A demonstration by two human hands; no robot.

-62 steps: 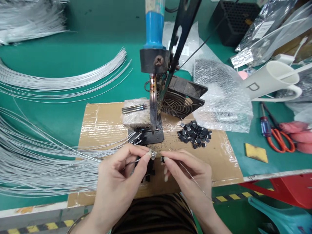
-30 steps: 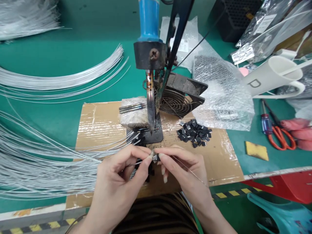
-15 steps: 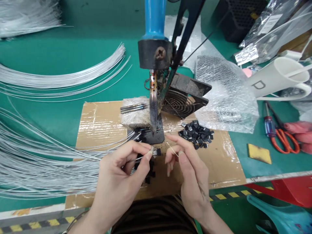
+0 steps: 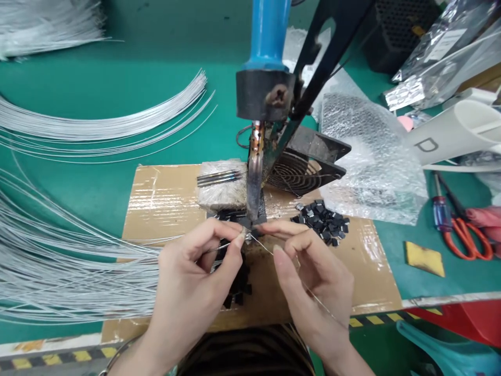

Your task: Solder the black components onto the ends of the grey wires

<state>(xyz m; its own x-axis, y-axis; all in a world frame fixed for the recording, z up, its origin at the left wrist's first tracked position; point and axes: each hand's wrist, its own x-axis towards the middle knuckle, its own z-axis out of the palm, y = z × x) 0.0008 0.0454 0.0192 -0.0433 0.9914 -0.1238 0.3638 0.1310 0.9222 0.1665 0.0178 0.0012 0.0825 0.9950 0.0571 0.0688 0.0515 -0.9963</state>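
Silvery thin wire (image 4: 261,244) slants through my right hand (image 4: 321,282), palm turned inward, thumb and a bent finger pinching it, index finger stretched forward toward the small connector (image 4: 248,237). My left hand (image 4: 198,277) sits opposite, knuckles bent, thumb and index closed on that connector, just below the soldering iron (image 4: 255,188) in the head view; can't tell from here whether iron and connector touch. Black pieces (image 4: 326,223) lie heaped on cardboard (image 4: 368,263) beyond my right hand.
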